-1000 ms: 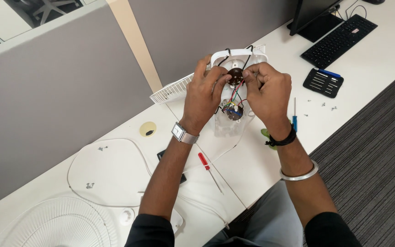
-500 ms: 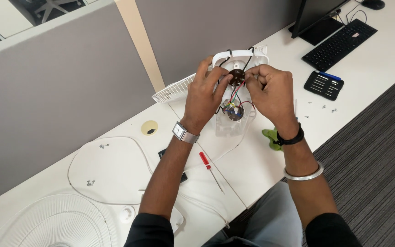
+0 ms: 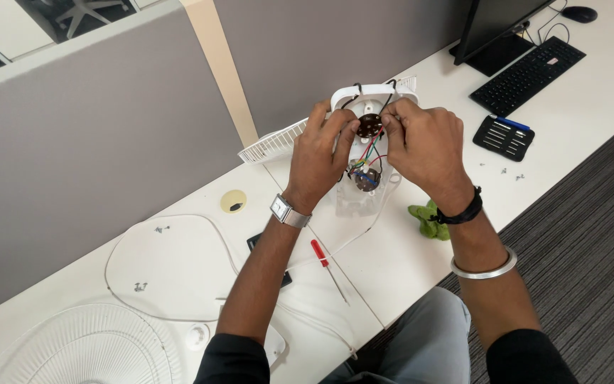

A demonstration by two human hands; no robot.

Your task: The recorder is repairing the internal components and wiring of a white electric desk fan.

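Both my hands are on an opened white plastic fan housing (image 3: 358,200) standing on the white desk (image 3: 421,270). My left hand (image 3: 321,153) grips its left side, fingers beside a round brown part (image 3: 369,125) near the top. My right hand (image 3: 421,146) pinches at that same part from the right. Red, green and black wires (image 3: 368,151) run down from it to a small component (image 3: 364,178) lower in the housing.
A red-handled screwdriver (image 3: 327,264) lies on the desk near my left forearm. A white fan grille (image 3: 79,348) and a flat white base plate (image 3: 168,267) sit at the left. A screwdriver bit case (image 3: 503,136), keyboard (image 3: 529,74), green object (image 3: 429,220) and loose screws (image 3: 502,171) lie at the right.
Nothing has visibly changed besides a small shift of the camera; both hands stay on the housing at the brown part.
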